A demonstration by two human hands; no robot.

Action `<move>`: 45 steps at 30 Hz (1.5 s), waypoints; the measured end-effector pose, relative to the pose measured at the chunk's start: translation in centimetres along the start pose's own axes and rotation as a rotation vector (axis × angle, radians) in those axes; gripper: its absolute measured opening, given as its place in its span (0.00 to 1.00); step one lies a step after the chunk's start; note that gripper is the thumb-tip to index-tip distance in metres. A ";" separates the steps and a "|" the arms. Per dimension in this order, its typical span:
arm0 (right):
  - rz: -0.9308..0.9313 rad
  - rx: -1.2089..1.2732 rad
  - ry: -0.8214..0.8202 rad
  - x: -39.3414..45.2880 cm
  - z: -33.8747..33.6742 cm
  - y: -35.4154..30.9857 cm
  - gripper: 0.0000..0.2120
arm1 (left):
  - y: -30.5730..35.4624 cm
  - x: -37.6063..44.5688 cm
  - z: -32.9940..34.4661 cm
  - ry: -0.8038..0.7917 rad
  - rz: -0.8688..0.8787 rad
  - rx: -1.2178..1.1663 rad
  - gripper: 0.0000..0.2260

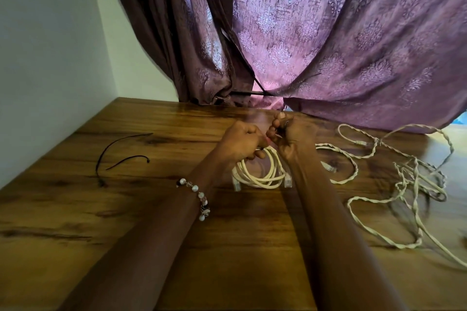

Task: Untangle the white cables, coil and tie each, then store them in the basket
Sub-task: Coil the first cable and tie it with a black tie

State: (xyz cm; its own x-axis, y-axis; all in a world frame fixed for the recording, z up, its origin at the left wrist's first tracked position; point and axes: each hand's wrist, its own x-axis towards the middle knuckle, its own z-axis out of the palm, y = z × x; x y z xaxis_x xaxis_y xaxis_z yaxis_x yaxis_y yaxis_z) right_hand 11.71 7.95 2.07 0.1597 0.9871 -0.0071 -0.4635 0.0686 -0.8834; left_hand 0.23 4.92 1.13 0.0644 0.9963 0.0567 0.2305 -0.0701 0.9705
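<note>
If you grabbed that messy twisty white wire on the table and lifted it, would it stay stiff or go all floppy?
Probably floppy: the tangled white cable lies in loose, wandering loops on the table, so it would likely sag and dangle. It looks thin, so probably light. Its twisted strands cross each other and may snag and come up together.

2 bare forearms, no sleeves, beaded bracelet (pixel 198 197) of white and dark beads on left wrist, ring (pixel 286 123) on right hand (pixel 290 136)

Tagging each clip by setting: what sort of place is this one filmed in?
Most likely a room in a home. A wood-grain table stands against a plain wall, and patterned purple curtains hang down behind it, draping onto its far edge. No workshop or lab gear shows.
</note>
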 end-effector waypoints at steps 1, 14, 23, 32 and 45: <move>-0.057 -0.055 -0.022 -0.2 -0.1 0.0 0.14 | -0.1 0.1 -0.1 0.025 -0.004 -0.021 0.10; -0.478 -0.731 -0.678 -1.1 -0.5 0.6 0.12 | -1.4 1.5 -5.3 0.219 -0.203 -0.569 0.07; -0.170 -0.329 -0.569 -1.0 -1.2 0.7 0.10 | -1.1 0.5 -5.0 0.146 0.037 -0.314 0.10; 0.150 -0.327 -0.372 -1.1 -1.1 1.1 0.14 | -1.7 1.0 -4.4 0.053 0.591 0.550 0.10; 0.263 0.024 -0.188 -0.5 -1.2 1.2 0.07 | -2.0 1.0 -3.8 0.169 0.712 0.418 0.14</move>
State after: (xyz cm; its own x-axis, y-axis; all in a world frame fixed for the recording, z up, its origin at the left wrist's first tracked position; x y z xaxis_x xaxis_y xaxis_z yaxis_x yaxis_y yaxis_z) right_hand 12.08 7.32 0.43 -0.1310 0.9806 -0.1455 -0.4884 -0.1916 -0.8513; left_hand -3.80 6.26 0.16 0.1915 0.6991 0.6889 0.5324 -0.6637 0.5254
